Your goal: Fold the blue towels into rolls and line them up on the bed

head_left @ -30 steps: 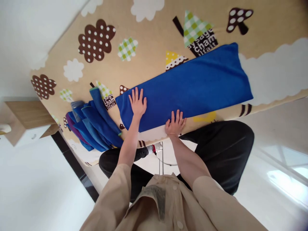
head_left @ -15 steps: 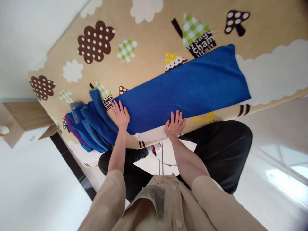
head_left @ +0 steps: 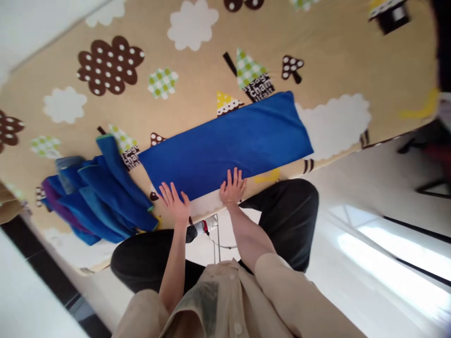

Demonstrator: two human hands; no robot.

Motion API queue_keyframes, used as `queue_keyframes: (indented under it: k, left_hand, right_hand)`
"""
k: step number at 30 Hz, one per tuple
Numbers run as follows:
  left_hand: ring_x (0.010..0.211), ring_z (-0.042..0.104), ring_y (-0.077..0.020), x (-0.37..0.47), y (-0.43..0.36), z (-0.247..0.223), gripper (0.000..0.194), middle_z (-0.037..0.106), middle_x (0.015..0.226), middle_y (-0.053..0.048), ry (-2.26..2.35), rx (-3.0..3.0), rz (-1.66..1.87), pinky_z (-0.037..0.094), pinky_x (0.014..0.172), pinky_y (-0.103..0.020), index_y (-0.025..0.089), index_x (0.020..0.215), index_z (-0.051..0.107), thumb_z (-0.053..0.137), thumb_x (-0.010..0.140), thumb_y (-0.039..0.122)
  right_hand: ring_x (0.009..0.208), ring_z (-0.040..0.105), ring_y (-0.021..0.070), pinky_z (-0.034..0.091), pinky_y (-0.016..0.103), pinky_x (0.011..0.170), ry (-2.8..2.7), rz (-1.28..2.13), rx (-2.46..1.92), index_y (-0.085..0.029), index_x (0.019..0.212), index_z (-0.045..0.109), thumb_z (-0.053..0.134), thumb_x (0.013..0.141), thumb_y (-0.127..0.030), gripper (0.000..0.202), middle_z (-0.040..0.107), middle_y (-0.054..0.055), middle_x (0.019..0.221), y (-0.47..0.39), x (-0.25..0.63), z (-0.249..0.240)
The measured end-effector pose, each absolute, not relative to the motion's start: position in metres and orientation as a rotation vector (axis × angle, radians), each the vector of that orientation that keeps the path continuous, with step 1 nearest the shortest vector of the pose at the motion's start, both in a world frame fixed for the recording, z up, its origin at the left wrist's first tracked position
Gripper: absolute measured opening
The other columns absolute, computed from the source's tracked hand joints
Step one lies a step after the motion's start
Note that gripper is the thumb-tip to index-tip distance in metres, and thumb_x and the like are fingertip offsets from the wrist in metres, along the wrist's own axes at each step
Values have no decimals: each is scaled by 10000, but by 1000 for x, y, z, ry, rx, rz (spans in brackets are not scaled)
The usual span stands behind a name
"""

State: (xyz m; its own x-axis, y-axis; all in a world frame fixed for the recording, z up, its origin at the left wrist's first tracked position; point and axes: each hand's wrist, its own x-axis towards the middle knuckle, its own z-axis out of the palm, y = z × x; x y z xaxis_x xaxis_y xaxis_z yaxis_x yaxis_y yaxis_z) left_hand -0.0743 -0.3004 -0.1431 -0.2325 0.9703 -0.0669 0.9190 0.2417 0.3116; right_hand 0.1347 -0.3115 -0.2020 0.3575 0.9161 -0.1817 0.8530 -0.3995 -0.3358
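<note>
A long blue cloth (head_left: 229, 145) lies flat on the patterned tablecloth (head_left: 197, 80), slanting up to the right. My left hand (head_left: 174, 202) rests with fingers spread on the cloth's near left corner. Flat on the near long edge, around its middle, is my right hand (head_left: 233, 188), fingers apart. Neither hand grips anything. To the left of the cloth sits a pile of rolled or folded cloths (head_left: 105, 192), mostly blue, with a purple one and a grey one among them.
My knees in black trousers (head_left: 289, 211) are under the table's near edge. Past the right end of the table, a red and black object (head_left: 437, 159) is partly visible. A dark strip (head_left: 38, 263) runs along the floor at the left.
My left hand has moved down along the blue cloth's left end to its near corner. The view has shifted, showing more of the table's right side. My right hand stays at the near edge.
</note>
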Motion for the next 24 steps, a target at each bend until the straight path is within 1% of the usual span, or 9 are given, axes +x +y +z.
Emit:
queue_keyframes:
  k: [2, 4, 7, 10, 13, 17, 19, 21, 24]
  left_hand:
    - [1606, 89, -287, -48, -291, -133, 621, 205, 1704, -152, 2100, 1839, 363, 62, 1305, -548, 131, 1571, 415, 438, 982, 327]
    - [1606, 84, -279, -30, -277, -132, 615, 183, 1714, -128, 2022, 1832, 404, 74, 1306, -541, 155, 1576, 413, 431, 981, 309]
    - [1607, 89, -278, -24, -259, -151, 628, 165, 1713, -154, 2097, 1707, 407, 73, 1302, -545, 126, 1587, 388, 395, 983, 296]
    - [1605, 107, -285, -30, -252, -171, 646, 205, 1701, -165, 2137, 1638, 371, 47, 1300, -556, 118, 1578, 410, 410, 958, 297]
    - [1605, 116, -285, -34, -255, -179, 669, 228, 1698, -151, 2145, 1625, 392, 38, 1300, -562, 132, 1573, 427, 428, 922, 286]
    - [1593, 174, -293, -36, -258, -184, 687, 276, 1684, -142, 2151, 1615, 443, 63, 1302, -553, 149, 1555, 464, 459, 879, 272]
    - [1588, 194, -299, -37, -258, -188, 692, 292, 1679, -131, 2153, 1624, 467, 72, 1299, -560, 164, 1544, 483, 476, 860, 267]
    - [1589, 189, -305, -38, -258, -193, 707, 287, 1682, -124, 2157, 1628, 489, 70, 1296, -574, 173, 1542, 487, 493, 841, 266]
    - [1590, 182, -308, -40, -258, -198, 721, 279, 1685, -126, 2150, 1622, 519, 69, 1294, -583, 179, 1542, 485, 503, 827, 271]
  right_hand:
    - [1584, 191, 298, 157, 632, 1256, -1596, 552, -2432, -215, 1590, 415, 421, 957, -279, 636, 306, 108, 1682, -309, 136, -200]
    - [1591, 172, 307, 151, 647, 1254, -1583, 630, -2443, -216, 1600, 398, 424, 960, -275, 643, 287, 110, 1689, -307, 137, -195]
    - [1593, 164, 330, 155, 675, 1245, -1576, 758, -2477, -212, 1609, 379, 442, 952, -266, 663, 275, 119, 1691, -302, 138, -184]
    - [1593, 168, 336, 160, 676, 1247, -1597, 811, -2512, -207, 1613, 374, 450, 952, -270, 668, 272, 117, 1691, -296, 138, -177]
    - [1590, 178, 341, 176, 686, 1239, -1615, 788, -2512, -208, 1608, 385, 447, 964, -282, 651, 283, 118, 1685, -297, 139, -176]
    - [1569, 257, 341, 232, 714, 1206, -1575, 675, -2463, -237, 1580, 433, 403, 992, -286, 591, 386, 128, 1636, -309, 140, -179]
    - [1565, 270, 340, 223, 730, 1201, -1532, 582, -2434, -240, 1566, 455, 360, 1011, -272, 564, 418, 132, 1616, -311, 139, -177]
    - [1583, 222, 323, 197, 716, 1221, -1592, 532, -2364, -246, 1553, 473, 336, 1024, -260, 547, 387, 105, 1637, -300, 135, -172]
    - [1605, 148, 252, 177, 613, 1279, -1954, 634, -2090, -293, 1570, 441, 358, 1033, -264, 545, 308, 17, 1680, -249, 136, -163]
